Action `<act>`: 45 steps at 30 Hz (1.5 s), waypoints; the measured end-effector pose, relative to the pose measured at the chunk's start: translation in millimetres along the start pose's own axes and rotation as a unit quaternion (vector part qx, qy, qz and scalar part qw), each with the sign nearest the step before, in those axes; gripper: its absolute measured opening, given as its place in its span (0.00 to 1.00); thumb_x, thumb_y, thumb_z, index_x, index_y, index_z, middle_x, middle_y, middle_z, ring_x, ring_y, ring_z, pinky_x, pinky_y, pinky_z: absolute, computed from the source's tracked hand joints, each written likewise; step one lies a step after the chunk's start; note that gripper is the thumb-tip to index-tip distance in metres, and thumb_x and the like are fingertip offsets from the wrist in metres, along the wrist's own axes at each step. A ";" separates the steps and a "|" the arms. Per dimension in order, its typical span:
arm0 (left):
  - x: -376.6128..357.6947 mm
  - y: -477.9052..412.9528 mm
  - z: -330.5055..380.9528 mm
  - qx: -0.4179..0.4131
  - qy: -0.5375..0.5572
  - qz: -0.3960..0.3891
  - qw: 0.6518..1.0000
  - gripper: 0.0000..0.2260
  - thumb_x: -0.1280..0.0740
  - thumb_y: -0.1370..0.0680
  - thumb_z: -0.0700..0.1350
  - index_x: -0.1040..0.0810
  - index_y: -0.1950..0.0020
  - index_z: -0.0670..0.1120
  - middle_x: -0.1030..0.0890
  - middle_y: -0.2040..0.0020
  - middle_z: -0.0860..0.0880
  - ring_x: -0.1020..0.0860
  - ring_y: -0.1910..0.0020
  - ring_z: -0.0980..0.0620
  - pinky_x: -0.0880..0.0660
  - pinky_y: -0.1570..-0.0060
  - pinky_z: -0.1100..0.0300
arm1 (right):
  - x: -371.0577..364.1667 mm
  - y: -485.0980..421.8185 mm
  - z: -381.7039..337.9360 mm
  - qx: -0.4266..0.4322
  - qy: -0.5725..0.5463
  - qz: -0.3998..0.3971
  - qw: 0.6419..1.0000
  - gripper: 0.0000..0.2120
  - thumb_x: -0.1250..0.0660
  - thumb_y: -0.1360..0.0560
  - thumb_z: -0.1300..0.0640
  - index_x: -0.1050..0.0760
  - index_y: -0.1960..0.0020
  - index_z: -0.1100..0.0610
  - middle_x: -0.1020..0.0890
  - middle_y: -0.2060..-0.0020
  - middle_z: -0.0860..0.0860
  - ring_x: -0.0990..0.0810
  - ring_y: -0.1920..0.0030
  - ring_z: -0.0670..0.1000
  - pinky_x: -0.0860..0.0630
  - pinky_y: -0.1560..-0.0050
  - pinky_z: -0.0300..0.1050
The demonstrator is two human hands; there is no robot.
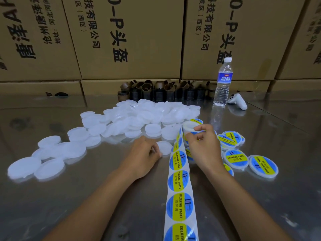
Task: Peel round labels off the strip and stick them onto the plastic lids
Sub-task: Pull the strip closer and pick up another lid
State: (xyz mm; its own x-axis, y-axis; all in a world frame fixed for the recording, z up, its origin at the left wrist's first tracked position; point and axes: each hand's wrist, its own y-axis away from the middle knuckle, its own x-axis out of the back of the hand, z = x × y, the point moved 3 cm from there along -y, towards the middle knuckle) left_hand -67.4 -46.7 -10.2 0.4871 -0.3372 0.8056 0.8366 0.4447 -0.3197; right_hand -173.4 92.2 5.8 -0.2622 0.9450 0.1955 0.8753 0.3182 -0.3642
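i saw left hand (pixel 144 153) at bench middle, fingers pinched on rim of blank lid (pixel 164 147) lying flat. right hand (pixel 203 145) just beside it, fingers curled on top end of label strip (pixel 180 188), which ran from near edge up to small roll (pixel 189 126). heap of blank lids (pixel 139 117) toward far edge, left of centre. labelled lids (pixel 236 158) lay right of right hand. water bottle (pixel 224 82) upright by far edge.

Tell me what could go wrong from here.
The long white strip of blue-and-yellow round labels lies loose between the arms; a forearm could snag or crease it. The left hand holds the blank white round plastic lid only by its edge, so it may shift and the label land off-centre.
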 end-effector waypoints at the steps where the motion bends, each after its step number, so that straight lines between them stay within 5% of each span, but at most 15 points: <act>1: 0.1 0.6 -2.4 0.002 0.012 -0.002 1.000 0.04 0.31 0.24 0.46 0.21 0.57 0.47 0.27 0.52 0.49 0.28 0.49 0.52 0.35 0.55 0.63 | 0.9 0.0 -0.3 0.004 0.004 0.003 1.000 0.08 0.35 0.26 0.61 0.33 0.52 0.53 0.27 0.72 0.47 0.26 0.65 0.48 0.32 0.64 0.37; 7: 7.4 4.4 -14.2 0.014 0.053 0.005 0.998 0.06 0.32 0.23 0.45 0.22 0.60 0.47 0.29 0.53 0.51 0.31 0.48 0.52 0.33 0.47 0.60 | -2.4 4.5 -3.4 0.041 0.023 -0.006 0.999 0.08 0.35 0.26 0.63 0.32 0.51 0.54 0.28 0.69 0.47 0.28 0.66 0.47 0.33 0.62 0.41; 10: 15.1 4.7 -14.0 0.050 0.199 0.035 0.978 0.10 0.36 0.21 0.46 0.23 0.61 0.45 0.24 0.56 0.50 0.26 0.52 0.53 0.32 0.52 0.67 | -2.3 7.3 -8.2 0.065 -0.008 -0.008 0.998 0.08 0.35 0.26 0.65 0.29 0.51 0.55 0.28 0.67 0.47 0.29 0.70 0.41 0.32 0.65 0.33; 13: 18.3 4.7 -8.2 0.063 0.393 0.013 0.917 0.14 0.39 0.20 0.49 0.19 0.52 0.42 0.17 0.54 0.48 0.22 0.53 0.52 0.28 0.48 0.62 | -3.7 9.5 -13.9 0.083 -0.046 -0.037 0.995 0.09 0.34 0.26 0.65 0.25 0.53 0.51 0.25 0.65 0.48 0.29 0.67 0.38 0.31 0.63 0.28; 16: 18.5 4.9 1.8 0.065 0.577 -0.036 0.813 0.16 0.39 0.24 0.51 0.20 0.47 0.42 0.15 0.50 0.48 0.17 0.50 0.52 0.22 0.53 0.63 | -7.9 11.8 -15.4 0.081 -0.066 -0.095 0.990 0.07 0.32 0.25 0.59 0.21 0.51 0.49 0.20 0.60 0.51 0.25 0.58 0.44 0.28 0.55 0.33; 21: 15.7 4.6 11.9 0.089 0.686 -0.031 0.721 0.16 0.43 0.20 0.49 0.23 0.43 0.39 0.16 0.47 0.44 0.17 0.48 0.50 0.20 0.55 0.61 | -13.9 17.6 -16.7 0.068 -0.076 -0.173 0.980 0.02 0.29 0.29 0.50 0.21 0.58 0.46 0.17 0.64 0.44 0.20 0.58 0.40 0.28 0.57 0.28; 27: 11.4 4.0 16.8 0.085 0.703 -0.022 0.706 0.21 0.40 0.24 0.51 0.25 0.39 0.38 0.17 0.44 0.42 0.18 0.45 0.49 0.20 0.49 0.59 | -14.8 15.9 -16.7 0.052 -0.111 -0.186 0.975 0.09 0.27 0.29 0.57 0.21 0.67 0.49 0.18 0.68 0.43 0.21 0.63 0.43 0.26 0.57 0.33; 30: 10.0 5.0 17.0 0.085 0.692 -0.035 0.716 0.20 0.39 0.26 0.52 0.24 0.40 0.42 0.16 0.47 0.46 0.18 0.49 0.51 0.20 0.52 0.60 | -12.7 12.7 -14.2 0.008 -0.151 -0.174 0.973 0.05 0.27 0.29 0.57 0.19 0.63 0.50 0.15 0.62 0.48 0.17 0.58 0.48 0.22 0.53 0.38; 34: 6.5 7.1 20.6 0.124 0.698 -0.087 0.699 0.22 0.41 0.26 0.57 0.23 0.43 0.41 0.16 0.54 0.44 0.16 0.57 0.50 0.19 0.58 0.58 | -10.4 10.1 -15.3 -0.021 -0.184 -0.160 0.969 0.03 0.31 0.26 0.57 0.20 0.58 0.51 0.16 0.67 0.46 0.20 0.64 0.43 0.26 0.62 0.33; 40: 0.2 9.4 21.7 0.154 0.696 -0.167 0.681 0.28 0.50 0.20 0.61 0.25 0.39 0.40 0.17 0.48 0.40 0.17 0.53 0.41 0.18 0.58 0.51 | -13.0 14.5 -24.8 0.007 -0.188 -0.216 0.958 0.09 0.37 0.23 0.62 0.19 0.53 0.51 0.16 0.60 0.42 0.19 0.56 0.39 0.25 0.56 0.33; 45: -2.3 12.9 26.1 0.123 0.675 -0.250 0.683 0.29 0.48 0.25 0.64 0.16 0.45 0.47 0.17 0.50 0.43 0.17 0.56 0.43 0.19 0.58 0.52 | -16.6 22.9 -25.0 0.032 -0.141 -0.275 0.950 0.09 0.33 0.25 0.58 0.16 0.57 0.46 0.18 0.56 0.60 0.22 0.60 0.53 0.24 0.62 0.47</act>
State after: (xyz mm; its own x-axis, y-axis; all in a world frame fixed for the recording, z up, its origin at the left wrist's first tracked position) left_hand -64.2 -18.5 -3.2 0.0821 -0.8822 -0.4636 0.9964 0.0641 0.0546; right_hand -138.8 81.9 17.0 -0.7795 0.6140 0.1240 0.5500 0.7657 -0.3334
